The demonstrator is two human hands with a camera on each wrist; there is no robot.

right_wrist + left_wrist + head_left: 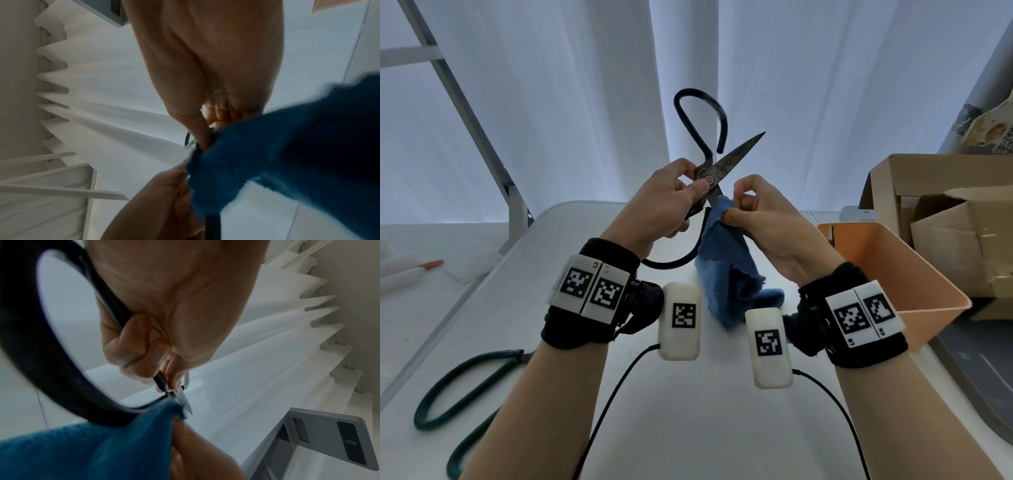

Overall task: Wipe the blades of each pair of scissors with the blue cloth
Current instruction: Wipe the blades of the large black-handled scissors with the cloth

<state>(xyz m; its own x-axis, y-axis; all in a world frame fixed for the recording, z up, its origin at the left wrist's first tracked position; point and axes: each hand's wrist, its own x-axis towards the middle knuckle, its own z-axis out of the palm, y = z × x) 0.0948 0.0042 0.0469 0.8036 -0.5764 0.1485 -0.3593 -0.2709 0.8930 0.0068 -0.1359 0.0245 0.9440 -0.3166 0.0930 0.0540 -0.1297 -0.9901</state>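
My left hand (674, 202) grips a pair of black scissors (729, 159) near the pivot, held up above the table with the blades spread apart. One bare blade points up to the right; the other blade runs down into the blue cloth (729, 270). My right hand (750, 212) pinches the cloth's top edge around that lower blade, and the rest of the cloth hangs down. In the left wrist view the black handle loop (47, 363), a blade tip (185, 402) and the cloth (86, 449) show. The right wrist view shows the cloth (287, 154) under my thumb.
A second pair of scissors with green handles (462, 394) lies on the white table (688, 428) at the near left. An orange bin (914, 270) stands at the right, with cardboard boxes (945, 219) behind it. A metal frame leg (482, 137) rises at the left.
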